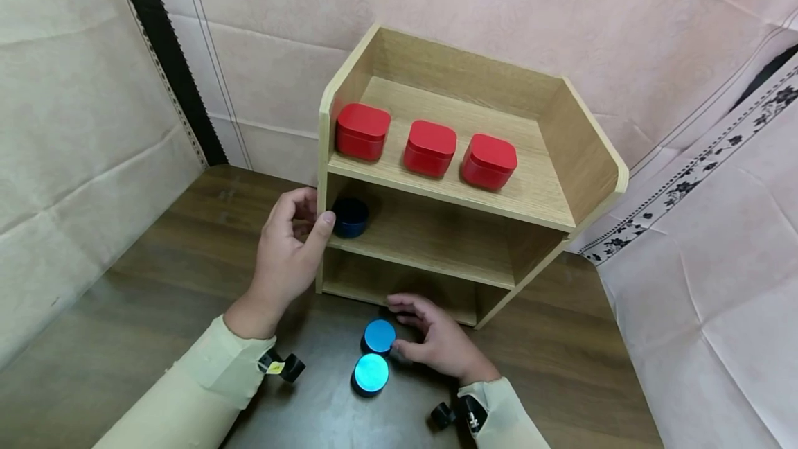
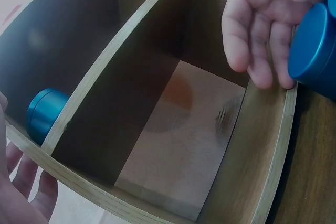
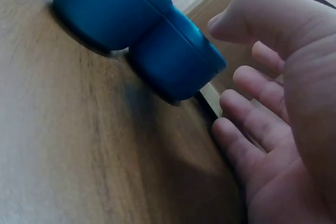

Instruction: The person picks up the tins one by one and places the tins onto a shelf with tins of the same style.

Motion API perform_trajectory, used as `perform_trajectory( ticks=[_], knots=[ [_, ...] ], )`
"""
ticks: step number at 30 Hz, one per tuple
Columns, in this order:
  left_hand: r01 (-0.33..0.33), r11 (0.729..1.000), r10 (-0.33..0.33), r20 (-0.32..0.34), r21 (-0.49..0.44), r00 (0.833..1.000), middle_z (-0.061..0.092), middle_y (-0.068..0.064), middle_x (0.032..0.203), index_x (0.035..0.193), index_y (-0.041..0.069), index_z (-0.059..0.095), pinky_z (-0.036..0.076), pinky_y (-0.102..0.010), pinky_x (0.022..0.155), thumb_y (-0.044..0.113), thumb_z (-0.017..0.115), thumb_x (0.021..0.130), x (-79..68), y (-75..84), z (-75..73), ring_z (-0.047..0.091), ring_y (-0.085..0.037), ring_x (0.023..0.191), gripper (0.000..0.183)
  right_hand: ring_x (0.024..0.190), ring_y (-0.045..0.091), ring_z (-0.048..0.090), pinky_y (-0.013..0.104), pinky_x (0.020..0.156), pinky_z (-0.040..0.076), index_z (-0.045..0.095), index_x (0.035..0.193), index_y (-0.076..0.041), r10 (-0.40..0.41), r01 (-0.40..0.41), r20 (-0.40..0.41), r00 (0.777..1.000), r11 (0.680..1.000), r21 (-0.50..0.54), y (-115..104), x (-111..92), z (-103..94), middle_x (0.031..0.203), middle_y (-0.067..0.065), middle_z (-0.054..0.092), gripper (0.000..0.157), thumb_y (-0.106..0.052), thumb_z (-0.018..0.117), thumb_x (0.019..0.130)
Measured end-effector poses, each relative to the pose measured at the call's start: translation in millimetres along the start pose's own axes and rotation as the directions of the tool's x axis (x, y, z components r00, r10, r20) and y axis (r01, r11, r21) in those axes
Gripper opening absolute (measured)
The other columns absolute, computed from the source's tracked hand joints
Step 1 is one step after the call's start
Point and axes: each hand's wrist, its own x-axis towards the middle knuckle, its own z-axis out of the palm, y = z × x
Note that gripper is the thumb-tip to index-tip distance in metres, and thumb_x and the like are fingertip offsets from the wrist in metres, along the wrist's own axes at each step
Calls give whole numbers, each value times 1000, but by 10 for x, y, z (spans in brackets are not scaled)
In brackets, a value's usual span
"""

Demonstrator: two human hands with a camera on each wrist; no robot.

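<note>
My left hand [image 1: 289,248] grips the left side panel of a small wooden shelf unit [image 1: 430,258], thumb at its front edge and fingers along the outside. Just inside that panel, at the left end of the middle level, sits a round blue tin [image 1: 350,219]; the left wrist view shows this tin [image 2: 46,115] too. My right hand [image 1: 439,338] is low before the bottom level, fingers loosely bent and holding nothing. Beside its thumb stands a blue tin [image 1: 379,336], with another blue tin [image 1: 370,374] right up against it on the table. Both tins [image 3: 176,59] appear in the right wrist view.
Three red rounded-square tins [image 1: 429,149] stand in a row along the front of the top level. The unit rests on a dark wood table [image 1: 187,276]. Pale cloth walls [image 1: 467,12] enclose the back and sides.
</note>
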Motion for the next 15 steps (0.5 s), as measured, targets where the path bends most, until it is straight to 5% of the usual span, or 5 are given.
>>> perform_trajectory(
  ticks=[15],
  knots=[
    [2,1000,-2,-6,-6,1000,62,-7,123,143,8,61,54,-24,92,28,71,111,4,-11,8,60,-16,110,39,141,23,65,31,121,51,66,154,-20,28,-24,30,999,994,-107,9,-4,27,157,-5,66,59,-18,86,99]
  ],
)
